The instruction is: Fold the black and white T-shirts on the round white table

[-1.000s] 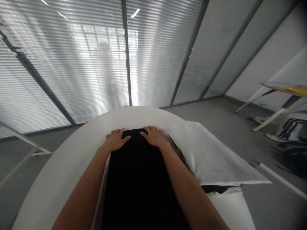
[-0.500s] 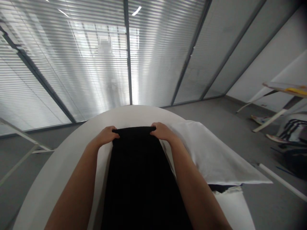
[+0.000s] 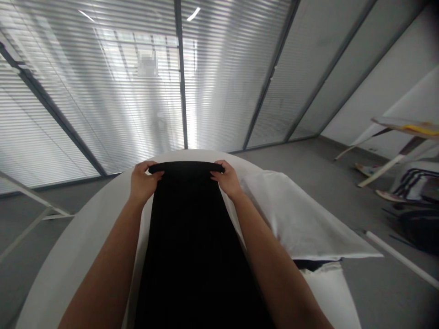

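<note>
A long piece of black fabric (image 3: 195, 246), perhaps a garment, stretches from the bottom of the view towards the far side of a rounded white table (image 3: 85, 228). At its far left corner my left hand (image 3: 143, 179) pinches the edge between thumb and fingers. My right hand (image 3: 227, 177) grips the far right corner in the same way. Between the two hands the far edge is drawn nearly straight and looks thick or folded over. The near end runs out of view.
White cloth (image 3: 295, 219) lies right of my right arm and hangs over the table edge, with something dark beneath it. Further right are a wooden-topped table (image 3: 404, 127) and a dark bundle (image 3: 418, 226) on the floor. Glass partitions with blinds (image 3: 144, 100) stand behind.
Both hands have moved further away with the black fabric's edge still pinched. They are now slightly wider apart. The view has shifted a little.
</note>
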{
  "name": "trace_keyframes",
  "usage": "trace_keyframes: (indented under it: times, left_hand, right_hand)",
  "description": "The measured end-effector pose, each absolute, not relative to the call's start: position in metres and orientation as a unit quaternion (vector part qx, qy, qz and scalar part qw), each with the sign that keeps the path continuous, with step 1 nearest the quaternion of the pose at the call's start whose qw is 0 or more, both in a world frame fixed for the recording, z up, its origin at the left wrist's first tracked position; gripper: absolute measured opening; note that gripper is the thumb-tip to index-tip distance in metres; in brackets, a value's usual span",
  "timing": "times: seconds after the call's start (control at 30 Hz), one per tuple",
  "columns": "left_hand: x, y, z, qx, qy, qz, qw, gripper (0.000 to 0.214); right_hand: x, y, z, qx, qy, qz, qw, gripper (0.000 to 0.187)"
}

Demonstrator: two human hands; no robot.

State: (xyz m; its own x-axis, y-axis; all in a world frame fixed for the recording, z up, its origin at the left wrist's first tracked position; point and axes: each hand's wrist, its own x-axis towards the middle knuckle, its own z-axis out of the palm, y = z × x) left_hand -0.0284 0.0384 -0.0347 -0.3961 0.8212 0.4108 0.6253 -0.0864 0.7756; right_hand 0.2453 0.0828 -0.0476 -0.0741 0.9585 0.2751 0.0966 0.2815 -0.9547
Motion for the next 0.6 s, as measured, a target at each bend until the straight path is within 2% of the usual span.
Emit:
trace_keyframes:
  times: [0.1,0.2,0.43,0.6]
  left_hand:
    - [-0.026,0.038,-0.031,0.554,0.628,0.544,0.051,0.028]
    - [-0.03,0.031,-0.019,0.597,0.615,0.507,0.089,0.027]
    - [-0.054,-0.007,0.029,0.726,0.595,0.201,0.281,0.033]
    - [-0.049,-0.019,0.044,0.699,0.611,0.163,0.334,0.034]
  right_hand:
    - [0.25,0.083,-0.046,-0.408,-0.586,0.441,0.544,0.022]
    - [0.26,0.081,-0.039,-0.411,-0.579,0.486,0.509,0.026]
    - [0.294,0.065,-0.002,-0.406,-0.754,0.444,0.265,0.025]
    - [0.303,0.054,0.016,-0.466,-0.797,0.365,0.117,0.019]
